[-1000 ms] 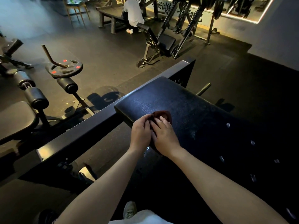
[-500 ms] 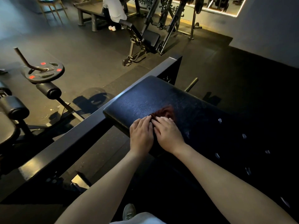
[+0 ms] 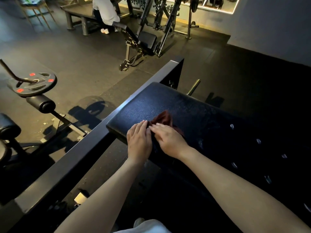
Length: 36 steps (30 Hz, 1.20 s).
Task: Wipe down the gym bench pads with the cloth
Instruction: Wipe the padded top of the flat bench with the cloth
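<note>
The dark red cloth (image 3: 162, 118) lies bunched on the black bench pad (image 3: 144, 101), near the pad's left edge. It sits just beyond the fingertips of the 2 hands, on the side away from the person. Its long axis runs from the fingertips up and to the right, toward the far end of the pad. The right hand (image 3: 170, 140) is the nearer: its fingers lie fairly straight over the cloth's near edge and press it down flat. The left hand (image 3: 138, 142) sits just beside it, fingers straight and close together, only the tips touching the cloth's left corner. Neither hand appears to pinch or wrap the fabric. A push straight ahead would likely carry the cloth along the pad, whose right part fades into shadow. White Chinese characters (image 3: 134, 1) on the far wall are cropped and partly blocked by machines, so I cannot read them surely. The weight plate (image 3: 32, 84) at left shows 3 red marks, with no legible text.
</note>
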{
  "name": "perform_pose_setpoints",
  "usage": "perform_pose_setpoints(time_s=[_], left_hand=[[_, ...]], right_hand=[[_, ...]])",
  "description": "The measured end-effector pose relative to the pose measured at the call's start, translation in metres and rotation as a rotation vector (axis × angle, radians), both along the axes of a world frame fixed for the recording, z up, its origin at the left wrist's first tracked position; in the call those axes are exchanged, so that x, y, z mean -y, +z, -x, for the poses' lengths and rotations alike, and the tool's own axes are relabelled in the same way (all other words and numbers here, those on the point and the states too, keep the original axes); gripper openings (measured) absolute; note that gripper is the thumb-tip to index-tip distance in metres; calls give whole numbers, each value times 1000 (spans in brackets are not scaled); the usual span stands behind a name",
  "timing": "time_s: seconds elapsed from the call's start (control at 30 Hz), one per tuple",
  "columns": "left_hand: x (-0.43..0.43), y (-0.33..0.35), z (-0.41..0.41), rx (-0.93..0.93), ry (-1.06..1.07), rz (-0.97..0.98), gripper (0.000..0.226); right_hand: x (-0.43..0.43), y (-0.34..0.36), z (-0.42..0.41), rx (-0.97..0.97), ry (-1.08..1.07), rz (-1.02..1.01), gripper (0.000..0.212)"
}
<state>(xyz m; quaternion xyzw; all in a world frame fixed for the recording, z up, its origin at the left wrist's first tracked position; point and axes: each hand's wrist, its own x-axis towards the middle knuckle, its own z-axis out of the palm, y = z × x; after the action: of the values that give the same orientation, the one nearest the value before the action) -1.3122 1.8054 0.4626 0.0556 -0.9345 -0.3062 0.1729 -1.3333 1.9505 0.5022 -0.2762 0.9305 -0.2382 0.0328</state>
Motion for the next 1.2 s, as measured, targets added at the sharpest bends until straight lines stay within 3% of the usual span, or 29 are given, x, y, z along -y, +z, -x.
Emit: perform_pose_setpoints(time_s=[0.1, 0.2, 0.43, 0.63, 0.77, 0.9, 0.97, 1.07, 1.13, 1.2], left_hand=[[6, -2, 5, 9, -31, 94, 54], [6, -5, 1, 6, -31, 107, 50], [9, 11, 30, 91, 5, 76, 60], [4, 15, 32, 90, 68, 121, 61], [-2, 20, 33, 123, 126, 98, 64], [-26, 30, 41, 169, 82, -14, 51], [-38, 34, 46, 182, 8, -5, 48], [-47, 30, 49, 211, -42, 74, 46], [-51, 29, 48, 222, -47, 89, 46], [-57, 31, 53, 229, -41, 70, 47]], right_hand=[[-21, 1, 18, -26, -158, -261, 48], [-30, 5, 29, 80, -358, -293, 51], [6, 4, 33, 21, -54, -182, 49], [1, 4, 92, 88, -176, -256, 53], [6, 3, 83, 94, 2, -96, 49], [-14, -1, 66, 19, 90, -83, 48], [-31, -1, 75, -55, 32, -139, 47], [-72, -1, 96, -53, -219, -212, 49], [-86, -3, 97, 16, -336, -145, 50], [-77, -5, 87, 31, -318, -50, 50]])
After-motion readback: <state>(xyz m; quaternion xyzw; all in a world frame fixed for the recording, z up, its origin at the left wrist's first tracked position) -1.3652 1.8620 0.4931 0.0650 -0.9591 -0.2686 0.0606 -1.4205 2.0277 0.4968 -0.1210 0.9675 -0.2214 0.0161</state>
